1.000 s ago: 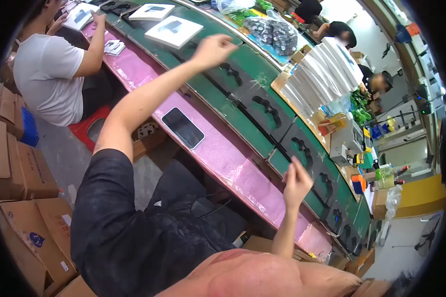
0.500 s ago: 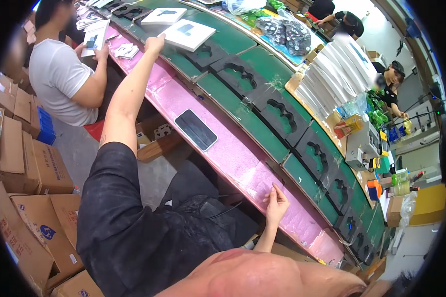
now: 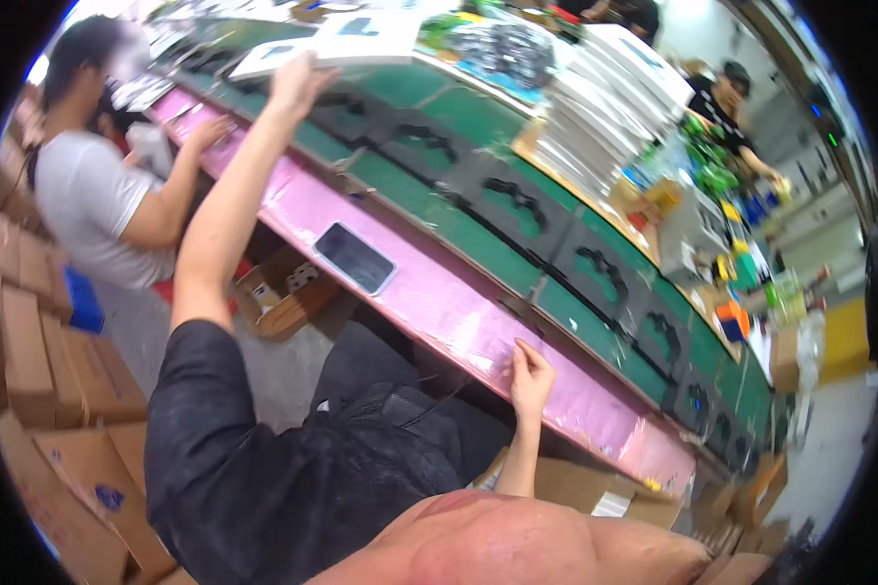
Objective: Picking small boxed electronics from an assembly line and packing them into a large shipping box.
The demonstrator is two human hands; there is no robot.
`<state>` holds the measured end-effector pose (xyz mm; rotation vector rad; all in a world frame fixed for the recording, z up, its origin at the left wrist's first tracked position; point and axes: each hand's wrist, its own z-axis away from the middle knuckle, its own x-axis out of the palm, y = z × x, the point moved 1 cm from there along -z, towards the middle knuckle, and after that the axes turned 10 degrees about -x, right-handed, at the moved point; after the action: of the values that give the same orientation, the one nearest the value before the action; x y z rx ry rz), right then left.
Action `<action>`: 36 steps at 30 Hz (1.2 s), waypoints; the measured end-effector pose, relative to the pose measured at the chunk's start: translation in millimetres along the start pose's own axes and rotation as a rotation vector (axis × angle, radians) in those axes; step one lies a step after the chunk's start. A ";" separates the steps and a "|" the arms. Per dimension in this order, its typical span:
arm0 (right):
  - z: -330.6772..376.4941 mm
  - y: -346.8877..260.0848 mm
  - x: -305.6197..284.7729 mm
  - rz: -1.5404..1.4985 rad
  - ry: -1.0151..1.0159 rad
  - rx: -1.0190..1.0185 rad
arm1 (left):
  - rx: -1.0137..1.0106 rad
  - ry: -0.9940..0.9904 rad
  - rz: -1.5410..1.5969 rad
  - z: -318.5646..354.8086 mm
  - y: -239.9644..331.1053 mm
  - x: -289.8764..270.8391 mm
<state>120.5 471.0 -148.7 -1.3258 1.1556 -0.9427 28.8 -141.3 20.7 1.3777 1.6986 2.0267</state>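
My left hand (image 3: 297, 86) reaches out to the upper left, closed at the near left corner of a white flat box (image 3: 369, 41) with a dark picture on top. Motion blur softens its fingertips. A second white flat box (image 3: 275, 56) lies just left of the first, partly behind that hand. My right hand (image 3: 531, 378) is over the pink strip, its fingers bent together, with no object visible in them. A dark-screened phone (image 3: 356, 257) lies on the pink strip (image 3: 449, 325) between my two hands.
A green conveyor (image 3: 400, 200) carries several black trays with wavy cutouts (image 3: 517, 203). Behind it stands a tall stack of white boxes (image 3: 610, 102). A co-worker in a grey shirt (image 3: 102, 200) sits at the left. Cardboard cartons (image 3: 88, 370) fill the floor there.
My view has turned and shifted. The right-hand white box has moved away and rightward over the conveyor along with my left hand. My right hand stays above the pink strip.
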 end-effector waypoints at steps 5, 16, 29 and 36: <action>2.6 1.9 -0.9 -0.011 -0.042 0.039 | 0.005 -0.261 0.045 66.6 26.5 142.5; 0.7 8.2 -4.6 -0.010 0.003 0.015 | -0.343 -1.037 0.469 40.9 -7.9 365.3; 2.8 8.9 -6.6 0.018 -0.011 0.009 | 0.515 -0.506 -0.806 39.9 -55.5 416.5; 1.7 12.7 -2.8 -0.020 0.036 0.048 | 0.480 -0.428 -1.013 -34.7 -94.0 445.8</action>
<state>120.2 474.8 -161.2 -1.2882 1.1422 -1.0067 -286.1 148.2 181.7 0.6683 2.0887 0.7596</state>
